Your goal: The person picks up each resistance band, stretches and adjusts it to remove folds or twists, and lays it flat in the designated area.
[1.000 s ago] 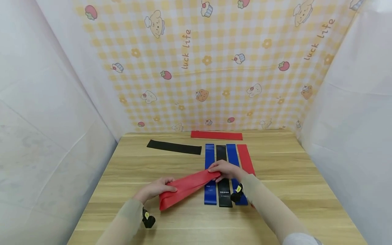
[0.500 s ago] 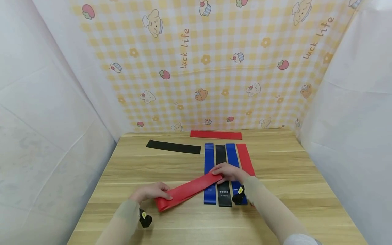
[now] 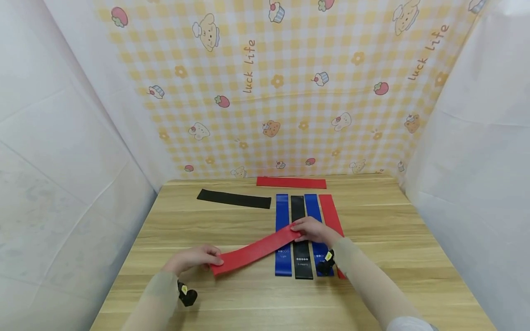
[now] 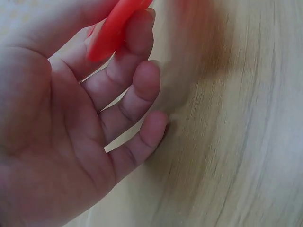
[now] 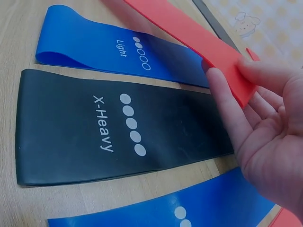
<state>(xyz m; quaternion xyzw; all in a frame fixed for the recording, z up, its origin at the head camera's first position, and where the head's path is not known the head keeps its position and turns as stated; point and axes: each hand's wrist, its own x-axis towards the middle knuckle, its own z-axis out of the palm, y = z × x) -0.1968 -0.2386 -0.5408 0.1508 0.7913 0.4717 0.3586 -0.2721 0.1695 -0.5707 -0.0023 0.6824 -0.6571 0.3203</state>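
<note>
Held band (image 3: 254, 252): the red strip is spanning the gap between both hands, slanting from near left to far right and bowing slightly; its right part is passing over the left blue band (image 3: 283, 266) and reaching the middle black band (image 3: 304, 269).
Left hand (image 3: 194, 259): thumb and fingers are pinching the strip's left end over the worktop (image 3: 240, 303); the spare fingers are curving loosely.
Right hand (image 3: 314, 230): the thumb is lying on top and the fingers are supporting from beneath, so the right end is being grasped too.
Row: beside the middle black band, the right blue band (image 3: 313, 207) and a row-end red band (image 3: 331, 214) are lying lengthwise, with narrow gaps between.
Far side: a far black band (image 3: 234, 199) and a far red band (image 3: 291, 182) are lying crosswise.
Handling: the person seems to be straightening the strip; pinching at the very ends and pulling lightly is probably serving best, as rubber is likely springing back when overstretched.
Flatness: keeping both pinches at one angle should be holding twists out and the two layers together.
Clearance: the right hand is hovering above the row, so keeping it raised should be sparing those neat gaps.
</note>
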